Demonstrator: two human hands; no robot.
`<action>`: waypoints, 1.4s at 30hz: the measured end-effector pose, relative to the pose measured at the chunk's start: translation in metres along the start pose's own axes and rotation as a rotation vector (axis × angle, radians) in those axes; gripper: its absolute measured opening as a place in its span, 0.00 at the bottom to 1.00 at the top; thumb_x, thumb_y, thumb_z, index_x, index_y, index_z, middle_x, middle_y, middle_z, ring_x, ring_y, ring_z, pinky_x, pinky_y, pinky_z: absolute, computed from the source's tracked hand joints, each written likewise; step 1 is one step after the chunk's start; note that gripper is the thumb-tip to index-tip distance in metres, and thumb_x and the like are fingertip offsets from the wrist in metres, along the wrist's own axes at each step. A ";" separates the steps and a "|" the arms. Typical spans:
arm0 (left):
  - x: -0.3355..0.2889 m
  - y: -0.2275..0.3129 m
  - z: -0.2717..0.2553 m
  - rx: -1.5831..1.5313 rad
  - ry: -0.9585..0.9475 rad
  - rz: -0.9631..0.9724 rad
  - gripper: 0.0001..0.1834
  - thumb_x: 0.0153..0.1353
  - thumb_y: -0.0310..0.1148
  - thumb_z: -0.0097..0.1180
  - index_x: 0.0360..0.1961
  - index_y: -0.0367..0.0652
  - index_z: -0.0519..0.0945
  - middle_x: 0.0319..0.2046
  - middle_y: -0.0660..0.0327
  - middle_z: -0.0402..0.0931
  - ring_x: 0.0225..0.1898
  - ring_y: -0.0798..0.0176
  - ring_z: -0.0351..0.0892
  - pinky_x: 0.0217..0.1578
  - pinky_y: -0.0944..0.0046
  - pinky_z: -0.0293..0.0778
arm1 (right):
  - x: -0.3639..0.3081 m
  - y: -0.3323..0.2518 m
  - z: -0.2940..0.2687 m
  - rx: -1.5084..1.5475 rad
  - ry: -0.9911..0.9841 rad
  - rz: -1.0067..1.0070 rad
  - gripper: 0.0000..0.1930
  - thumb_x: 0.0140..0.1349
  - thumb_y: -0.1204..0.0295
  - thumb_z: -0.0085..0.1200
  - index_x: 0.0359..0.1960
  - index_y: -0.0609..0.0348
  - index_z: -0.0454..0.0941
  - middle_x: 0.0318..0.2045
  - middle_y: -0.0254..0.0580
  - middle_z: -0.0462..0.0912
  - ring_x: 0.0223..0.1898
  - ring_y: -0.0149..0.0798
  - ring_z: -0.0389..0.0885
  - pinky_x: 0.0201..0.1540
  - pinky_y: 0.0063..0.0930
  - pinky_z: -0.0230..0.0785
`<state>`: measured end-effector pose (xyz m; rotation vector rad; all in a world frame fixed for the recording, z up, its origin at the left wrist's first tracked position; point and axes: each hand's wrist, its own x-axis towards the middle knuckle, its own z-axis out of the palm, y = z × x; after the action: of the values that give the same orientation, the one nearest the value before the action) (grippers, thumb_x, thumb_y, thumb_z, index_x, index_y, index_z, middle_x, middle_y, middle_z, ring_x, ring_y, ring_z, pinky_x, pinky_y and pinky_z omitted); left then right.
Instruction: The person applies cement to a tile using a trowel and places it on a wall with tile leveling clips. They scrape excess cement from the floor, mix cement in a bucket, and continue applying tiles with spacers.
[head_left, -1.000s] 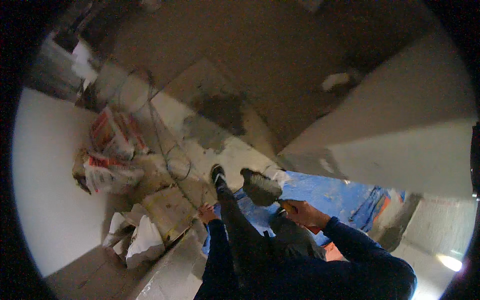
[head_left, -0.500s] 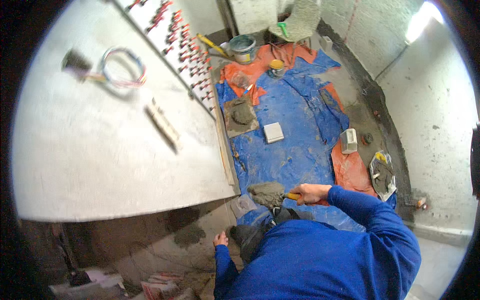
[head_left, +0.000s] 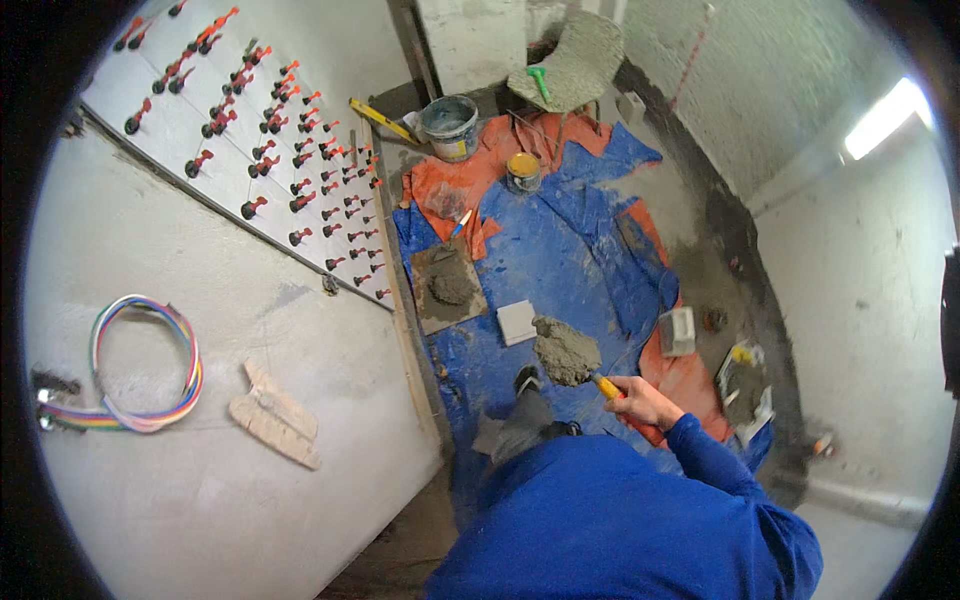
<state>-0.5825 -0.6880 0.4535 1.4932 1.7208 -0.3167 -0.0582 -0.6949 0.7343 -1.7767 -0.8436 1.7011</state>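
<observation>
My right hand (head_left: 643,402) is closed round the yellow handle of a trowel (head_left: 607,386), held out in front of my body. A heap of wet grey mortar (head_left: 567,352) covers the blade, so its metal is hidden. Just beyond the mortar, a small stack of white tiles (head_left: 517,323) lies on the blue sheet. To the left of the stack is a square board (head_left: 437,312) bearing a mound of grey mortar (head_left: 452,285). My left hand is out of sight.
Blue sheeting (head_left: 540,243) and orange sheeting (head_left: 433,182) cover the floor. A bucket (head_left: 449,130), a small can (head_left: 523,172) and a chair (head_left: 577,62) holding a green tool (head_left: 539,83) stand at the back. Left, red tile clips (head_left: 301,202) stud a tiled wall; coiled wires (head_left: 187,362) protrude nearby.
The loaded trowel has moved forward, toward the tile stack, in my right hand. My left hand, seen low on the left before, has gone out of view. The view has turned, showing more tiled wall.
</observation>
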 end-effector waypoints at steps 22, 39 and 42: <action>0.095 0.349 0.000 -0.953 0.184 -0.583 0.19 0.65 0.45 0.60 0.47 0.40 0.80 0.37 0.58 0.82 0.34 0.59 0.79 0.37 0.56 0.73 | 0.257 -0.232 -0.370 -0.182 -0.145 0.003 0.22 0.63 0.75 0.59 0.60 0.61 0.75 0.22 0.30 0.76 0.18 0.25 0.73 0.20 0.23 0.68; 0.058 0.567 0.109 -1.329 0.142 -0.994 0.20 0.67 0.44 0.59 0.50 0.38 0.79 0.40 0.58 0.82 0.38 0.60 0.79 0.40 0.58 0.74 | 0.509 -0.428 -0.386 -0.658 -0.570 -0.128 0.25 0.62 0.69 0.61 0.61 0.59 0.74 0.25 0.31 0.76 0.20 0.26 0.74 0.23 0.26 0.68; 0.107 0.579 0.082 -1.391 0.184 -0.957 0.20 0.67 0.43 0.59 0.51 0.38 0.79 0.41 0.58 0.82 0.38 0.60 0.79 0.41 0.58 0.74 | 0.536 -0.468 -0.365 -0.743 -0.578 -0.144 0.27 0.61 0.69 0.62 0.63 0.59 0.73 0.25 0.32 0.77 0.21 0.27 0.74 0.23 0.26 0.68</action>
<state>-0.0174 -0.5119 0.5060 -0.3303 1.9431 0.5082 0.2760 0.0316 0.7512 -1.5603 -2.0118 1.9780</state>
